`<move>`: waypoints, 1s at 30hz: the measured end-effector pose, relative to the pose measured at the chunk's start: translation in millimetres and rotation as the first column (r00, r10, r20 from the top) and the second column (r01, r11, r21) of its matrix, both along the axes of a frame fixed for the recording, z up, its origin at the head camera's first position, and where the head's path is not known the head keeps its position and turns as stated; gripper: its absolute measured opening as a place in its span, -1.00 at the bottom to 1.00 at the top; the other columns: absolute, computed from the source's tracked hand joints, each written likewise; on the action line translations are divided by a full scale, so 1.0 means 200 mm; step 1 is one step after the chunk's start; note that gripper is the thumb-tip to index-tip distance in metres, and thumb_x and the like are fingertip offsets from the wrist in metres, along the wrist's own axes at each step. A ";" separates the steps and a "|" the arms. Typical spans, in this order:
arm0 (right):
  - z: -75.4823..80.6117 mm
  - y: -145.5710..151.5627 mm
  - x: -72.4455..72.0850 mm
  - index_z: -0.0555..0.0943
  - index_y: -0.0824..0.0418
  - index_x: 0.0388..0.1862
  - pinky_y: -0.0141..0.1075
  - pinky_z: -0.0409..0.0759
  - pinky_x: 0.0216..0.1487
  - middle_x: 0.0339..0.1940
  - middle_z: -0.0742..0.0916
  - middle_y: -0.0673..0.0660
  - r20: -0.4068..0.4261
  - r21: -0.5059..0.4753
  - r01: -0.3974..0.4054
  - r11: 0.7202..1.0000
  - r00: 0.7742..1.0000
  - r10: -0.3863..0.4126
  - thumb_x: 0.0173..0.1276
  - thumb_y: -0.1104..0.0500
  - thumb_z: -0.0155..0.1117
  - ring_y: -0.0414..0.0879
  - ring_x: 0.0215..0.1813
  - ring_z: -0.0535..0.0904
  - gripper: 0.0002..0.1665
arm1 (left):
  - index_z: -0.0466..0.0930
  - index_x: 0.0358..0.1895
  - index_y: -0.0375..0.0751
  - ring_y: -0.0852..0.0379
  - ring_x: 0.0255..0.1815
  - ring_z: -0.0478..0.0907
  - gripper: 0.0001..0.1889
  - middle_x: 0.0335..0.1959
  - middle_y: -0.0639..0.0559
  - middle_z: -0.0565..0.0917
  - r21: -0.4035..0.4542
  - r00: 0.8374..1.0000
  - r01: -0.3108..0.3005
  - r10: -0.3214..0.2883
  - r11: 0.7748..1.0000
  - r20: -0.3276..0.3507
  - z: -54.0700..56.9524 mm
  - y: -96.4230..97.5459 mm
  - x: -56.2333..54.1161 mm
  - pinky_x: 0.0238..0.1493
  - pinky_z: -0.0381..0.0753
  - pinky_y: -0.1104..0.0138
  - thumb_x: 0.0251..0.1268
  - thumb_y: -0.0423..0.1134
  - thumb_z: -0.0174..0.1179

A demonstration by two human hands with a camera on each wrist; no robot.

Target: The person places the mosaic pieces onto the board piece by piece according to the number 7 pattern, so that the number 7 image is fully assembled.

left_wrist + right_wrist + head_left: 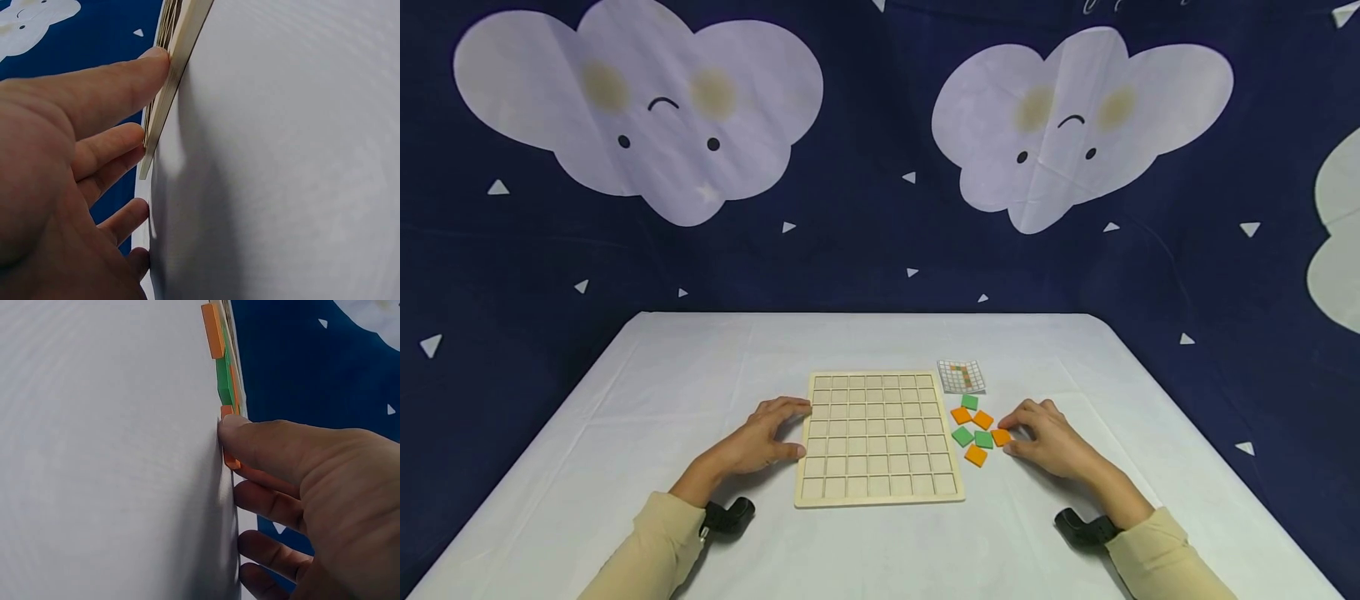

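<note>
A pale wooden board (881, 433) with a square grid lies flat on the table. My left hand (762, 437) is at its left side, thumb and fingertips on the board's edge, fingers fairly straight. In the left wrist view the thumb touches the wooden edge (181, 59). My right hand (1051, 437) pinches an orange square tile (1002, 437) between thumb and index finger, at the right end of a loose group of tiles. The right wrist view shows the thumb against this orange tile (229, 459), the other fingers spread behind.
Beside the board lie three green tiles, one a green tile (970, 402) at the top, and other orange tiles such as an orange tile (976, 456) nearest me. A small pattern card (961, 377) sits behind them. A dark cloud-print cloth (880, 250) hangs behind the white table (715, 358).
</note>
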State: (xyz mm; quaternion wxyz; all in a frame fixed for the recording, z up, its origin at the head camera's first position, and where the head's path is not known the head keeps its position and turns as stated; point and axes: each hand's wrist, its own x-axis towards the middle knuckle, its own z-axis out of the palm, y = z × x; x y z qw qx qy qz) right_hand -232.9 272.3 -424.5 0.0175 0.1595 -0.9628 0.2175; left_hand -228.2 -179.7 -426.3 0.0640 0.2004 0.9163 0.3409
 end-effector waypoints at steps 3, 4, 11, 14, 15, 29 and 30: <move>-0.01 0.00 0.00 0.68 0.03 -0.19 -0.21 0.32 -0.04 -0.14 0.65 -0.05 -0.001 -0.004 0.003 1.000 1.000 -0.003 0.10 0.16 0.40 -0.12 -0.08 0.34 -0.75 | 0.36 0.29 -0.21 -0.26 0.43 0.06 -0.36 0.41 -0.15 0.27 0.002 1.000 0.007 -0.007 1.000 -0.002 0.00 0.00 0.00 0.36 0.06 -0.26 0.11 -0.16 0.33; -0.01 0.00 0.00 0.68 0.03 -0.19 -0.21 0.32 -0.04 -0.14 0.65 -0.05 0.000 -0.006 0.004 1.000 1.000 -0.004 0.10 0.16 0.40 -0.12 -0.07 0.34 -0.75 | 0.36 0.29 -0.21 -0.26 0.43 0.06 -0.36 0.40 -0.15 0.27 0.003 1.000 0.009 -0.009 1.000 -0.002 0.00 0.00 0.00 0.36 0.06 -0.26 0.11 -0.16 0.33; -0.01 0.01 0.00 0.68 0.00 -0.22 -0.21 0.33 -0.04 -0.16 0.65 -0.07 -0.001 -0.013 0.005 1.000 1.000 -0.005 0.11 0.16 0.40 -0.13 -0.08 0.34 -0.78 | 0.37 0.28 -0.21 -0.26 0.42 0.08 -0.36 0.40 -0.15 0.28 0.006 1.000 0.005 -0.005 1.000 -0.001 0.00 0.00 0.00 0.36 0.05 -0.25 0.10 -0.19 0.34; -0.01 0.01 0.00 0.68 0.00 -0.23 -0.22 0.33 -0.05 -0.17 0.65 -0.08 -0.005 -0.013 0.004 1.000 1.000 -0.004 0.11 0.16 0.40 -0.14 -0.09 0.34 -0.79 | 0.36 0.28 -0.21 -0.26 0.41 0.09 -0.36 0.39 -0.16 0.28 0.004 1.000 0.009 -0.009 1.000 -0.006 0.00 0.00 0.00 0.35 0.06 -0.26 0.09 -0.18 0.34; -0.01 0.01 0.00 0.68 0.00 -0.23 -0.22 0.33 -0.05 -0.17 0.65 -0.08 -0.008 -0.012 0.002 1.000 1.000 -0.003 0.11 0.16 0.40 -0.14 -0.09 0.34 -0.79 | 0.37 0.28 -0.21 -0.26 0.41 0.10 -0.36 0.39 -0.16 0.29 0.004 1.000 0.010 -0.010 1.000 -0.009 0.00 0.00 0.00 0.35 0.06 -0.26 0.09 -0.18 0.34; -0.02 0.01 0.00 0.69 0.00 -0.25 -0.23 0.36 -0.08 -0.19 0.65 -0.10 -0.046 -0.007 -0.012 1.000 0.999 0.011 0.10 0.13 0.42 -0.16 -0.11 0.35 -0.80 | 0.36 0.29 -0.19 -0.24 0.41 0.08 -0.36 0.40 -0.13 0.27 0.006 1.000 0.011 -0.011 1.000 0.003 -0.01 0.00 0.00 0.34 0.06 -0.27 0.11 -0.16 0.34; -0.02 0.01 0.00 0.69 0.00 -0.25 -0.23 0.36 -0.08 -0.19 0.65 -0.10 -0.048 -0.007 -0.010 1.000 0.999 0.010 0.10 0.13 0.42 -0.16 -0.11 0.35 -0.80 | 0.36 0.29 -0.20 -0.24 0.42 0.08 -0.36 0.39 -0.13 0.27 0.009 1.000 0.014 -0.014 1.000 0.003 -0.01 0.00 0.00 0.34 0.05 -0.27 0.11 -0.17 0.33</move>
